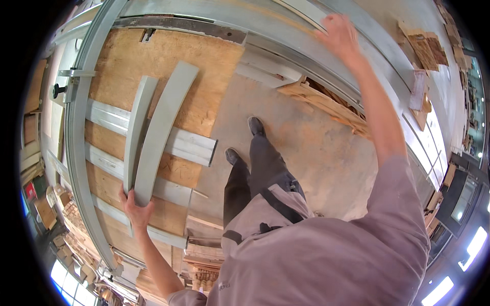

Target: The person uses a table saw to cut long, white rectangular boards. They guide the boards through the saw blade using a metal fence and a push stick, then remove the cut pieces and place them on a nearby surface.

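My left hand (pixel 137 210) is closed round the near end of a wide grey board (pixel 166 120), fingers on one side and thumb on the other. A narrower grey board (pixel 139 122) lies alongside it on the left, its near end close to my fingertips. Both rest across pale metal rails (pixel 191 145) over a plywood panel (pixel 204 64). My right arm stretches far forward over a long metal machine table (pixel 245 13). There my right hand (pixel 341 36) is curled, slightly blurred, by the end of a thin pale strip (pixel 301 13); whether it grips the strip is hidden.
On the left runs a long metal fence (pixel 77 132) with a clamp and black knob (pixel 58 91). Wood offcuts (pixel 423 48) lie at the far right, and more wood sits beneath the machine table. Stacked wood (pixel 201 257) stands near my left elbow. My feet are on the dusty floor (pixel 306 163).
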{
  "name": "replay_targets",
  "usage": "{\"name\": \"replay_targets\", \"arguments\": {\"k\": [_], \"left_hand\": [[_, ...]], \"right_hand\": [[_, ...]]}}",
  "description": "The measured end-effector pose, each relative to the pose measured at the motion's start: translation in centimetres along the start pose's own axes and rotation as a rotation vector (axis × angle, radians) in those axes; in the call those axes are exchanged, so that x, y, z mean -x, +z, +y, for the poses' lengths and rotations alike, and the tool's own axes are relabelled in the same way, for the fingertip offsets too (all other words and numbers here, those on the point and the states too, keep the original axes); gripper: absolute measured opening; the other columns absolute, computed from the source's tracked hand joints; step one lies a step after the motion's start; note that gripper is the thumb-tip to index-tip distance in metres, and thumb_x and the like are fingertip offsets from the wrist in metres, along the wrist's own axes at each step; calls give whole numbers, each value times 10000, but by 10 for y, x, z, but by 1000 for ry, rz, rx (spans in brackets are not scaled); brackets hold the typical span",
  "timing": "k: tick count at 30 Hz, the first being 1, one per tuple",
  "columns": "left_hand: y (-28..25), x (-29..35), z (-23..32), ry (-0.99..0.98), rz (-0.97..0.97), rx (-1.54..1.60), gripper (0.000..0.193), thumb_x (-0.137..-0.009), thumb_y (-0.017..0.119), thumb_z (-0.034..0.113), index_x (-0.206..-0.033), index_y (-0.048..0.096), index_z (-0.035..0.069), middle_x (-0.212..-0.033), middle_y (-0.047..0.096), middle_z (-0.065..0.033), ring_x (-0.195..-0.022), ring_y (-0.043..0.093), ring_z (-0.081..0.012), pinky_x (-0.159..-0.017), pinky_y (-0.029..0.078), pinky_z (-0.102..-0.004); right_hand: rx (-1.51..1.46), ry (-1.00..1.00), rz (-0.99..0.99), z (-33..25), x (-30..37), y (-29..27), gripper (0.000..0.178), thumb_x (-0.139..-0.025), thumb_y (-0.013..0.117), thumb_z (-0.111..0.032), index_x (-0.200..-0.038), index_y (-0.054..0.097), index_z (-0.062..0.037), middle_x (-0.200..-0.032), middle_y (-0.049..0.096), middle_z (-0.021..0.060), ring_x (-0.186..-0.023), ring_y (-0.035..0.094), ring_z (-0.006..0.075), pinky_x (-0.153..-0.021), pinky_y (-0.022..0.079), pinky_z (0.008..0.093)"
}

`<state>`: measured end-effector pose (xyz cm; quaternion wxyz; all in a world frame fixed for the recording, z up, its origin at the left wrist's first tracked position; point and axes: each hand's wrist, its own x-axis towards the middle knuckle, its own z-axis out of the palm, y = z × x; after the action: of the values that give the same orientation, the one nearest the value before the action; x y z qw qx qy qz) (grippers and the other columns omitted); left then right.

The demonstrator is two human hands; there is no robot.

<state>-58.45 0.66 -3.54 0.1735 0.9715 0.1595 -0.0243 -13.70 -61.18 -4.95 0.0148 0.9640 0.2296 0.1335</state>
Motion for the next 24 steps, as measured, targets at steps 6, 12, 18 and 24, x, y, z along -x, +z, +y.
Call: {"name": "replay_targets", "arguments": {"k": [6,12,18,24], "left_hand": [[12,-2,15,-104,-60,-270,614,-559,852,136,-1110,648,-42,-1485,433,-242,-1345,451,-474,-1109,406,-549],[14,-8,14,-133,-119,-324,669,-535,866,149,-1134,634,-37,-1499,398,-247,-1351,440,-484,-1105,412,-543],[11,-7,24,-171,-161,-327,661,-505,870,167,-1094,641,-28,-1504,386,-270,-1353,427,-499,-1093,415,-551],[6,-38,35,-35,-158,-225,637,-457,897,195,-991,631,-29,-1485,391,-290,-1336,423,-521,-1090,417,-565]], "right_hand": [[-1130,750,-516,-137,161,174,244,-1058,554,-248,-1022,640,-22,-919,713,159,-805,706,327,-723,586,419],[-1974,1568,333,-150,171,364,201,-1072,557,-157,-1176,612,5,-1023,719,129,-897,724,252,-777,637,362],[-1845,1803,633,-163,139,400,161,-1034,578,-35,-1186,622,-2,-1026,720,129,-821,727,246,-717,639,360],[-1720,1188,-438,-167,180,321,195,-970,589,-135,-1063,731,-40,-926,734,117,-800,717,258,-716,602,406]]}}
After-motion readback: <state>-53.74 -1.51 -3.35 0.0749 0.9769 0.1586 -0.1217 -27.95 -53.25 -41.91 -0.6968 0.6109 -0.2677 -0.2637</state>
